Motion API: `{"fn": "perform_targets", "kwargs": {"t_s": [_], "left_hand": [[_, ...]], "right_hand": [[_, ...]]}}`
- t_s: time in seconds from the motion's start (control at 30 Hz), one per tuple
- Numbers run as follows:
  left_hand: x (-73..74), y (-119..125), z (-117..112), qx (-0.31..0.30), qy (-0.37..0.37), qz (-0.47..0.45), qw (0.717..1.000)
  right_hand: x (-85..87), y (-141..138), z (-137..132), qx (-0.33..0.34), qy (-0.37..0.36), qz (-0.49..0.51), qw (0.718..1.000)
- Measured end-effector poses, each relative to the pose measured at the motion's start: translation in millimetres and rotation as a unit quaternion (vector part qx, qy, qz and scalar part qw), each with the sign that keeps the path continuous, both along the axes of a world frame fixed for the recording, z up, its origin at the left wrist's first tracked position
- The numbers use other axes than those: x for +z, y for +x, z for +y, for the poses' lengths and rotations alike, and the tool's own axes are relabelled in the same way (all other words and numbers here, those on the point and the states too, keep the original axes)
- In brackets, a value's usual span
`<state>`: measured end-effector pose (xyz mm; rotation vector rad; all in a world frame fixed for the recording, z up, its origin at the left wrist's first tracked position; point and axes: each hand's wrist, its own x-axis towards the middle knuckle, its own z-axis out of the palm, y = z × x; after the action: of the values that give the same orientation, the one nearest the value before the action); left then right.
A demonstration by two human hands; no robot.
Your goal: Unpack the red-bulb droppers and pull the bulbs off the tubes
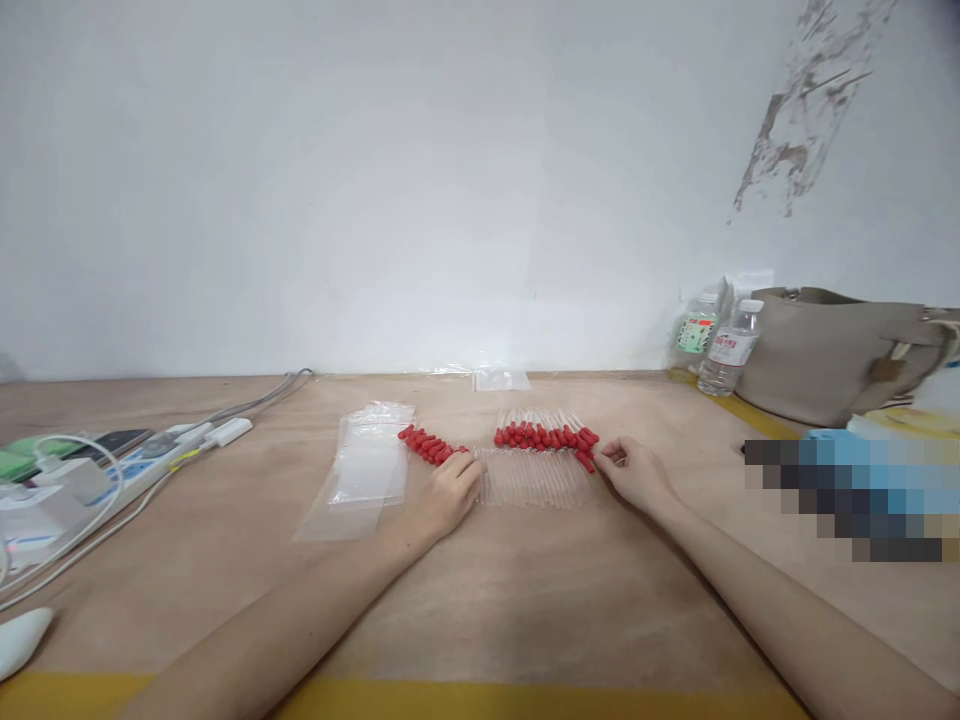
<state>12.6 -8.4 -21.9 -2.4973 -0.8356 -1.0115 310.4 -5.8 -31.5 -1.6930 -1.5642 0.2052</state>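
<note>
Several glass droppers with red rubber bulbs (pixel 544 437) lie in rows on the wooden table (pixel 525 600), their clear tubes (pixel 529 478) pointing toward me. A second cluster of red bulbs (pixel 429 446) lies to the left. My left hand (pixel 450 492) rests on the left end of the tubes, fingers curled over them. My right hand (pixel 636 472) is at the right end of the row, fingertips pinched at a red-bulbed dropper (pixel 586 461). Clear plastic bags (pixel 366 470) lie just left of my left hand.
A power strip with plugs and cables (pixel 135 465) sits at the left. Another small clear bag (pixel 501 379) lies by the wall. Two water bottles (pixel 727 348) and a beige handbag (pixel 832 350) stand at the back right. A blurred blue patch (pixel 855 495) lies right.
</note>
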Motion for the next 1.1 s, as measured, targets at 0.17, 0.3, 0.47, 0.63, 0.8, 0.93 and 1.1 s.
{"fn": "perform_targets", "kwargs": {"t_s": [0.17, 0.3, 0.47, 0.63, 0.8, 0.93, 1.1], "left_hand": [[0.6, 1, -1, -0.032, -0.053, 0.004, 0.998], [4.1, -1, -8, -0.041, -0.098, -0.012, 0.994], [6.9, -4, -14, -0.045, -0.124, -0.023, 0.991], [9.4, -6, -16, -0.044, -0.137, -0.014, 0.989], [10.5, -9, -15, -0.033, -0.158, 0.007, 0.987], [11.6, -9, -16, -0.026, -0.160, 0.001, 0.987], [13.0, -8, -18, -0.030, -0.144, -0.015, 0.989]], "right_hand": [[-2.2, 2, 1, 0.034, -0.008, 0.015, 0.999], [-3.3, 4, 0, 0.039, -0.003, 0.013, 0.999], [-3.6, 4, 1, 0.016, -0.017, 0.021, 1.000], [-4.8, 4, 3, -0.015, -0.010, 0.019, 1.000], [-3.2, 5, 1, -0.022, 0.002, 0.018, 1.000], [3.2, 3, 1, -0.040, -0.003, 0.004, 0.999], [14.7, 5, 17, -0.077, -0.051, -0.010, 0.996]]}}
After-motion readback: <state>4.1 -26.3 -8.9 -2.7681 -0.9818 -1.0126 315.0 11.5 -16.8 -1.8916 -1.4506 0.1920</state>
